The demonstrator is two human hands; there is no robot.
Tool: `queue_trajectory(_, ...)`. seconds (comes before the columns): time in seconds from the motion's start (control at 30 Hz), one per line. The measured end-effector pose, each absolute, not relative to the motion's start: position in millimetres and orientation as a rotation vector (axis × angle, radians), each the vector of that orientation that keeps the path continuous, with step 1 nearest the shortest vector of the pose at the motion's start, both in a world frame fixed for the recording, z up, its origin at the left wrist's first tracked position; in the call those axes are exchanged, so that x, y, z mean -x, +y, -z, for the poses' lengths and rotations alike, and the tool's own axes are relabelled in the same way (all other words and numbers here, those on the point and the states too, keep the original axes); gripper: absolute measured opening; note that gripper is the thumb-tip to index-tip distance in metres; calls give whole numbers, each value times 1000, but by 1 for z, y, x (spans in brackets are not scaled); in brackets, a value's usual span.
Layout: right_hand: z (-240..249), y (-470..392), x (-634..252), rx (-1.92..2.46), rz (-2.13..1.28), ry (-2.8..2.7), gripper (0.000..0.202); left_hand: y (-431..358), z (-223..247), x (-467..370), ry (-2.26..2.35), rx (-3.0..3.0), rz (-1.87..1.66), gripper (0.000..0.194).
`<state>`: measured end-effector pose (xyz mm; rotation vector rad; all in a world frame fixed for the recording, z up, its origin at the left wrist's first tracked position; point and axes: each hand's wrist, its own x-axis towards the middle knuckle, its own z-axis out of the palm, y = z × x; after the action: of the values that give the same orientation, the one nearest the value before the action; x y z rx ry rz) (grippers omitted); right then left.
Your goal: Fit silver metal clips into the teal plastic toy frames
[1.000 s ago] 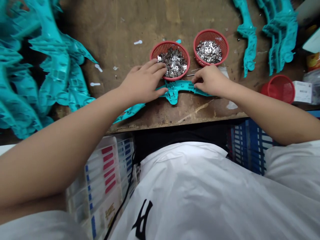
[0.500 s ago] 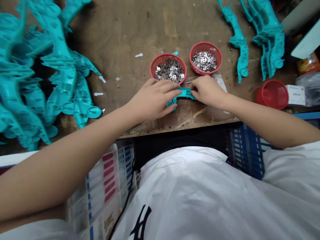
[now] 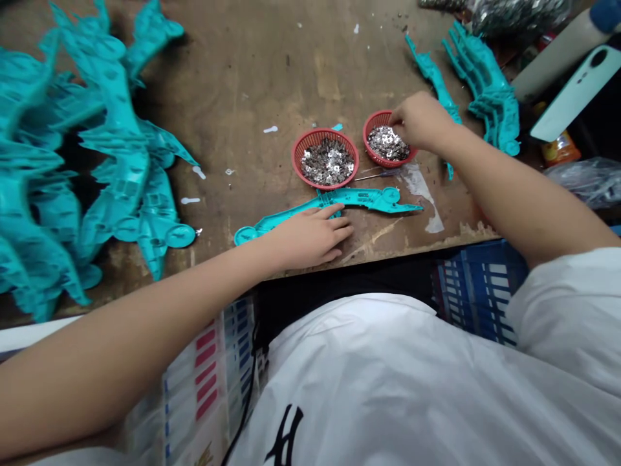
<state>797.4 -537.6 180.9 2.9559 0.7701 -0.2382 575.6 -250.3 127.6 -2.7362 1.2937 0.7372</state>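
A long teal plastic part point(image 3: 359, 197) lies across the wooden table near its front edge. My left hand point(image 3: 315, 238) rests against the part's middle with its fingers spread. Behind the part stands a red basket point(image 3: 295, 158) of small metal pieces. My right hand point(image 3: 421, 120) is at the rim of a second red basket point(image 3: 371, 121), also with metal pieces; its fingertips point down into it, closed together, and what they hold, if anything, is hidden. A thin tool point(image 3: 371, 177) lies between the baskets and the teal part.
Teal parts are heaped at the left point(image 3: 116, 129). More teal parts point(image 3: 499, 97) lie at the right, near a pale green phone point(image 3: 575, 94) and a clear plastic bag point(image 3: 587, 181). A blue crate point(image 3: 478, 285) stands below the table's front edge.
My right hand has left the teal part and moved up and right to the right basket. My left hand sits slightly lower, its fingers still on the part. The view has shifted.
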Motion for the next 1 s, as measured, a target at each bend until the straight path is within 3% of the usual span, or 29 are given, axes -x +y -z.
queue_trajectory(0.13, -136, -533, -820, -2933, 310, 662, 47, -242, -124, -577, 1318, 2810, -646, 64)
queue_trajectory(0.27, -119, -536, -825, -2935, 286, 648, 48, -237, -121, -579, 1272, 2864, -630, 72)
queue_trajectory(0.53, -130, -541, -816, -2957, 392, 708, 62, -234, -122, -582, 1149, 2845, -853, 88)
queue_trajectory(0.7, -137, -549, -819, -3187, 373, 647, 48, -232, -119, -583, 1099, 2853, -881, 93)
queue_trajectory(0.83, -138, -561, -823, -3422, 333, 645, 36, -232, -114, -583, 1102, 2812, -870, 93)
queue_trajectory(1.0, -149, -570, -821, -3367, 388, 747, 51, -229, -112, -585, 1147, 2811, -788, 82)
